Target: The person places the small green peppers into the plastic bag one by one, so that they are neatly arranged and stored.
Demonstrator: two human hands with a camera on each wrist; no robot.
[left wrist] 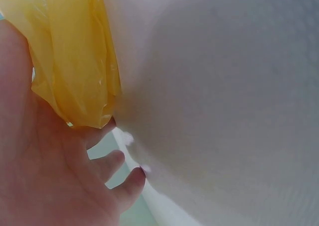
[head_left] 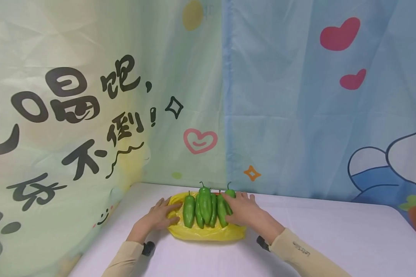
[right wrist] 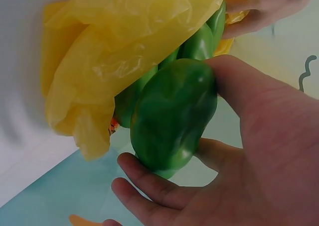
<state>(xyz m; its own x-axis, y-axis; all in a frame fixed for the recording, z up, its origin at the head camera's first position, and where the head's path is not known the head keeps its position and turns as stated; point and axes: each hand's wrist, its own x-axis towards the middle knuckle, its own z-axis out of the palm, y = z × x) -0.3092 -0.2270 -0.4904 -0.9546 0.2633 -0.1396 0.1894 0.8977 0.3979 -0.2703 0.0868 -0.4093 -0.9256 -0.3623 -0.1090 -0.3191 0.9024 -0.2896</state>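
Long green peppers (head_left: 205, 206), several side by side, lie in a crinkled yellow plastic bag (head_left: 208, 234) on the table. At the right end, my right hand (head_left: 244, 209) grips a glossy green pepper (right wrist: 172, 114) between thumb and fingers; its rounded end faces the right wrist camera. My left hand (head_left: 159, 215) is at the bag's left side, fingers spread and fairly straight. In the left wrist view, a fold of yellow bag (left wrist: 77, 56) lies against the thumb side of that hand, and part of the index finger is hidden behind it.
The table (head_left: 326, 238) has a pale cover and extends to both sides of the bag. Behind it hangs a printed curtain (head_left: 274, 96) with hearts and lettering. A bit of red (right wrist: 113, 125) shows beside the peppers at the bag's mouth.
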